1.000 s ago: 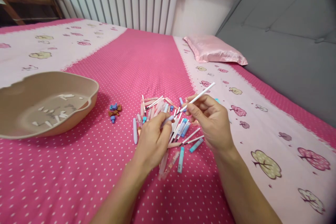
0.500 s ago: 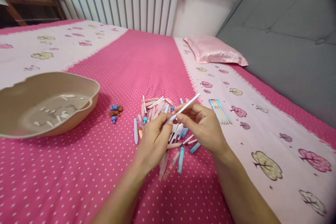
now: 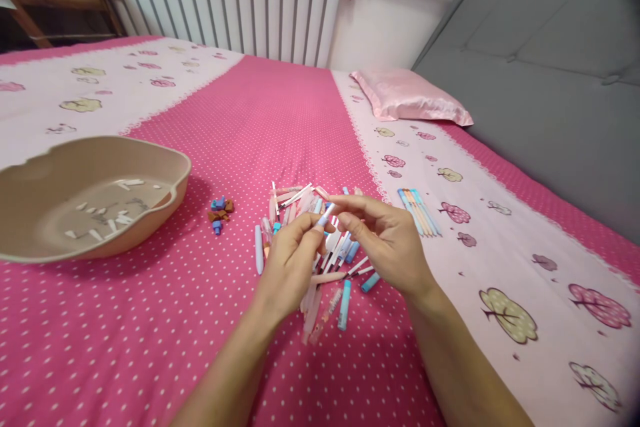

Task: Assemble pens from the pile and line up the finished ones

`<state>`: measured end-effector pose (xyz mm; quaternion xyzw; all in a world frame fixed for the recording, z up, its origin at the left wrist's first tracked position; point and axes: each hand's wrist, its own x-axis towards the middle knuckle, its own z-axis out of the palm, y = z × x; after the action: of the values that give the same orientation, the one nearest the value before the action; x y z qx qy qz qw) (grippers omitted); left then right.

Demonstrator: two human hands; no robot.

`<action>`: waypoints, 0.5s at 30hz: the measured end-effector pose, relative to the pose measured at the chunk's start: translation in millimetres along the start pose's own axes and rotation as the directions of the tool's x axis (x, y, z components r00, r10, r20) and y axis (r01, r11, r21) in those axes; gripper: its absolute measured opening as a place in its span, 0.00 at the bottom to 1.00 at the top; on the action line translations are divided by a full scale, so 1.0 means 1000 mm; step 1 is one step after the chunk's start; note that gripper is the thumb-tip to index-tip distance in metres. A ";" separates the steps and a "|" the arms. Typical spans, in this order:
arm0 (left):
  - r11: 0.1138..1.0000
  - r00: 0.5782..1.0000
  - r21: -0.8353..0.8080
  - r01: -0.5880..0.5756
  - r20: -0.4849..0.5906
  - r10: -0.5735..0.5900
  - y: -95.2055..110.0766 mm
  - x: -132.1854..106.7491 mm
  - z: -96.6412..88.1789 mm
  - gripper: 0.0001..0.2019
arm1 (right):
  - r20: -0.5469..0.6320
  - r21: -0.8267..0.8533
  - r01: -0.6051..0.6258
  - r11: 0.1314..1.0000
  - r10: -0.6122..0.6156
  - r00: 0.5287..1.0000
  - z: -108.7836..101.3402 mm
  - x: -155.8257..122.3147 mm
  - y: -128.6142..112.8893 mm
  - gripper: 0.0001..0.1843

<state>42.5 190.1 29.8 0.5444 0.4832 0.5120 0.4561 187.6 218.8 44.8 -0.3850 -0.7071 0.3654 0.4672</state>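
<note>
My left hand [image 3: 291, 257] is closed around a pale blue pen barrel [image 3: 324, 219], pinched between thumb and forefinger, with a short white end pointing up and away. Close by on its right, my right hand [image 3: 387, 240] has thumb and forefinger apart near that white end; I see nothing held in it. Beneath both hands lies a loose pile of pen parts: pink barrels [image 3: 327, 315], white refills with dark tips [image 3: 357, 267], and blue caps and barrels [image 3: 344, 305]. The hands hide the middle of the pile.
A beige basin [image 3: 145, 230] holding small white pieces stands at left. Small brown and blue plastic pieces [image 3: 219, 215] lie between basin and pile. A row of several pens [image 3: 419, 212] lies at right. Farther back are a pink pillow [image 3: 410, 97] and grey headboard [image 3: 540, 60].
The long white stick jutting from the pale blue barrel now shows only a short end. My right fingers have come off it and spread a little. My left hand keeps hold of the barrel.
</note>
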 end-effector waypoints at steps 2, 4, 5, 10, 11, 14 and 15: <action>1.000 1.000 -0.002 0.010 -0.005 -0.010 0.000 0.000 -0.001 0.10 | 0.018 -0.013 0.005 1.000 -0.005 1.000 0.000 0.000 0.000 0.14; 1.000 1.000 -0.010 0.010 -0.007 -0.010 -0.001 0.000 -0.001 0.10 | 0.030 -0.015 0.005 1.000 -0.005 1.000 0.000 -0.001 0.000 0.15; 1.000 1.000 -0.017 0.007 -0.007 -0.007 -0.001 0.000 -0.001 0.09 | 0.034 -0.010 0.003 1.000 -0.003 0.999 0.000 0.000 0.000 0.17; 0.996 0.997 -0.090 0.020 -0.072 -0.027 -0.002 0.002 -0.003 0.09 | -0.075 0.013 -0.074 0.997 0.075 0.994 -0.007 0.004 0.003 0.20; 0.994 0.994 -0.110 0.020 -0.105 -0.032 -0.002 0.003 -0.004 0.09 | -0.107 0.004 -0.108 0.994 0.108 0.988 -0.008 0.005 0.005 0.18; 0.984 0.972 -0.180 -0.007 -0.232 -0.035 -0.002 0.005 -0.006 0.08 | -0.162 -0.059 -0.211 0.976 0.199 0.966 -0.015 0.008 0.014 0.14; 0.979 0.961 -0.203 -0.021 -0.275 -0.036 -0.001 0.006 -0.007 0.08 | -0.170 -0.093 -0.238 0.967 0.220 0.961 -0.017 0.008 0.017 0.14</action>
<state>35.7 196.0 29.6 0.4158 0.4895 0.6282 0.4392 204.9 236.4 38.3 -0.5176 -0.6379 0.3450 0.4539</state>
